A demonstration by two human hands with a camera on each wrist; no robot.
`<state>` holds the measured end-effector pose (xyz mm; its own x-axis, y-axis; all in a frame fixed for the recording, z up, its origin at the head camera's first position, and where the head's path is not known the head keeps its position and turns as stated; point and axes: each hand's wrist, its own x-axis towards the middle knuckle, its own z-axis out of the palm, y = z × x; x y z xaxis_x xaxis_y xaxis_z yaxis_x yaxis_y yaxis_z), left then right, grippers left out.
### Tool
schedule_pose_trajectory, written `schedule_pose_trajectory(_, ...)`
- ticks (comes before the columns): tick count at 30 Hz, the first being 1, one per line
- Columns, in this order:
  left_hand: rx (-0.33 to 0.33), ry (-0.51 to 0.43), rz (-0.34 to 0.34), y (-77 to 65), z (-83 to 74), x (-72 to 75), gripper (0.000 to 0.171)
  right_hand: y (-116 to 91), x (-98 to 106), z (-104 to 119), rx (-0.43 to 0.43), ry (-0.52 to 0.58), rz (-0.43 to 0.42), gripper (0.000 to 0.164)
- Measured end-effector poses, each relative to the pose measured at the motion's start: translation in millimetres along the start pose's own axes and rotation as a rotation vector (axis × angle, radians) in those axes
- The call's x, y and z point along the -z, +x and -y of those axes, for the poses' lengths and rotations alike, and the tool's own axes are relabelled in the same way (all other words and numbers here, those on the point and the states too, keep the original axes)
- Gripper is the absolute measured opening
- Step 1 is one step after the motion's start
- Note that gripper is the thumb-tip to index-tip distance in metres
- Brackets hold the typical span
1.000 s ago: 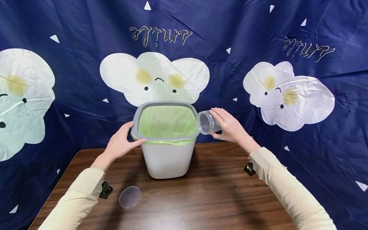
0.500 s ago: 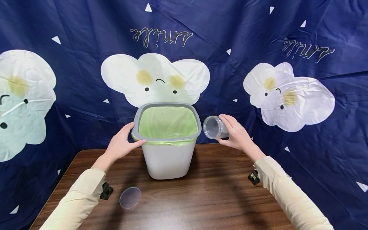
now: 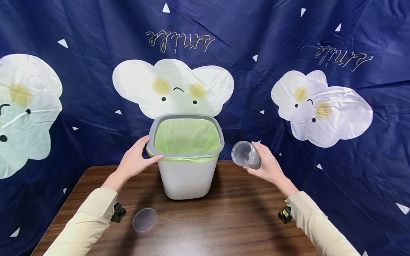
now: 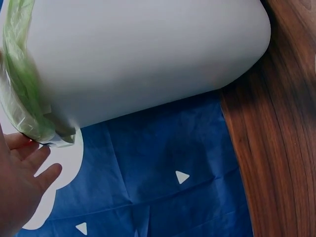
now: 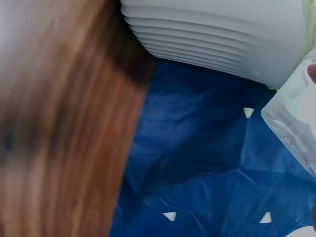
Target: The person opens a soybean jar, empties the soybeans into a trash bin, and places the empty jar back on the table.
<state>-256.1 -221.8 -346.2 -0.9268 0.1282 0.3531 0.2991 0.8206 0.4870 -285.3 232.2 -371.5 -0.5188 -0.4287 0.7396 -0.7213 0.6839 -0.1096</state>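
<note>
My left hand holds the near left corner of a trash can's grey rim, thumb at the front and fingers at the side. The trash can is white, with a green bag lining it and folded over its edge. To the right of it, my right hand grips a clear plastic jar in the air. The jar lies tilted, its uncovered mouth towards the can and me, and I see nothing inside. In the right wrist view the jar's base shows at the right edge.
A clear round lid lies on the brown wooden table, near my left forearm. Behind the table hangs a dark blue curtain with white clouds. A small black camera is strapped to each wrist.
My right hand has carried the jar away from the can's rim, right and down, and its mouth has turned more upward. The left hand and the lid stay where they were.
</note>
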Motion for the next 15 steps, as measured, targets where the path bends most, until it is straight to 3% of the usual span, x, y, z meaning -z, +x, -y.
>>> schedule_pose_trajectory(8, -0.003, -0.001, -0.002, 0.1, 0.1, 0.0, 0.093, -31, -18, -4, -0.085, 0.087, -0.004, 0.087)
schedule_pose_trajectory(15, -0.004, -0.005, -0.009, -0.4, 1.2, -0.9, 0.092, -57, -34, -3, -0.212, 0.158, -0.022, 0.085)
